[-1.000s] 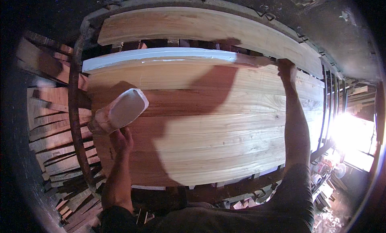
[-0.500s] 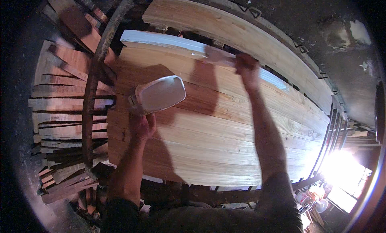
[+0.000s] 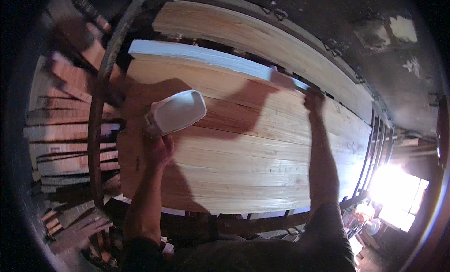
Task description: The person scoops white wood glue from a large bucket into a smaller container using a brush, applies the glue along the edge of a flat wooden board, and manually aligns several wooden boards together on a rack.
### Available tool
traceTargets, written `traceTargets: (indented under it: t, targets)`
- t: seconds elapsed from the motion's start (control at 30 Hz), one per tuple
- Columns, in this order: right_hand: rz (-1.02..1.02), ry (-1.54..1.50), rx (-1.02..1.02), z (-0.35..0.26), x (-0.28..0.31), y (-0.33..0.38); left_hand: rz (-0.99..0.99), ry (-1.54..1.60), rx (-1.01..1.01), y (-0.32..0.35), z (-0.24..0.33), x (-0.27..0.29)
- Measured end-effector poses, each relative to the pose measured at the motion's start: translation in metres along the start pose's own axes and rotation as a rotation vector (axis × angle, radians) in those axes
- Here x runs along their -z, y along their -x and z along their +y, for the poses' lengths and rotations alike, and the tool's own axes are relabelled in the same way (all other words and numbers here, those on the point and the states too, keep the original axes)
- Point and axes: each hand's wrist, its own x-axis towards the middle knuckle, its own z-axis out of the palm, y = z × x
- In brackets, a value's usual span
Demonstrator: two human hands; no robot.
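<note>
Two hands work over the glued board panel (image 3: pixel 243 150). The left hand (image 3: pixel 159 150) grips a white scoop-like container (image 3: pixel 180 111) near the panel's left edge; the right hand (image 3: pixel 313 102) clenches a brush (image 3: pixel 283 79) at the white-coated far edge (image 3: pixel 197 54).

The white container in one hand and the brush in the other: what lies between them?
Only bare glued-up wooden boards, crossed by the arm's shadow, lie between the white container in the left hand and the brush in the right hand, seen in the head view.
</note>
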Motion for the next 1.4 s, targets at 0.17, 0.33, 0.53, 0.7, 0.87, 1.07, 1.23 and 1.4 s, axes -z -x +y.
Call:
traceTargets:
  t: [0.17, 0.33, 0.53, 0.7, 0.87, 1.07, 1.23, 1.4]
  targets:
    - [-0.033, 0.018, 0.264, -0.016, 0.052, 0.002, -0.002, -0.196, -0.038, 0.007, 0.000, 0.010]
    - [-0.272, -0.036, 0.328, -0.080, -0.096, 0.027, 0.000, -0.111, 0.065, 0.001, 0.003, 0.017]
    - [-0.443, -0.015, 0.446, -0.160, -0.302, 0.059, -0.004, -0.133, 0.062, 0.020, -0.012, -0.001]
    - [-0.572, -0.019, 0.592, -0.206, -0.440, 0.082, -0.033, -0.128, 0.060, 0.008, -0.004, 0.018]
    - [-0.622, -0.004, 0.713, -0.229, -0.484, 0.098, 0.061, -0.112, 0.023, 0.005, -0.006, 0.019]
    - [-0.585, 0.179, 0.588, -0.165, -0.364, 0.089, 0.021, -0.120, 0.084, 0.009, -0.006, 0.017]
    - [-0.393, 0.056, 0.379, -0.108, -0.183, 0.064, -0.056, -0.039, 0.165, 0.018, -0.007, 0.004]
    - [-0.170, 0.031, 0.362, -0.142, -0.163, 0.095, 0.121, -0.006, 0.044, 0.010, -0.002, 0.013]
